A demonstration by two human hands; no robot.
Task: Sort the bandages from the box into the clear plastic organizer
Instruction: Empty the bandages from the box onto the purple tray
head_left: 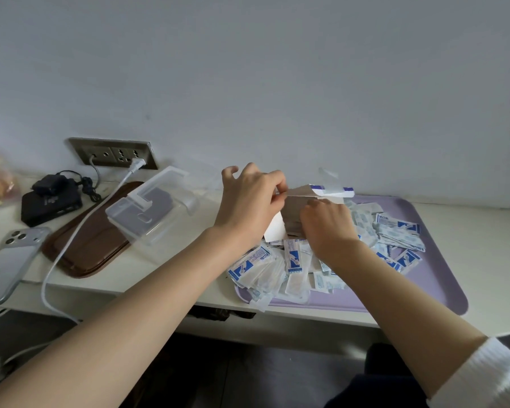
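Note:
A cardboard bandage box (295,207) with blue-and-white flaps is held upright above the purple tray (442,278). My left hand (249,198) pinches the box's top left flap. My right hand (327,223) grips the box's right side and hides part of it. Many wrapped white-and-blue bandages (277,266) lie heaped on the tray, around and below the box. The clear plastic organizer (147,213) lies tilted to the left of my hands, partly on a brown tray (83,254); nothing shows inside it.
A phone (9,260) lies at the left desk edge with a white cable (62,254) running to the wall socket (115,153). A black device (50,201) and its adapter sit by the wall. The desk's front edge runs under my forearms.

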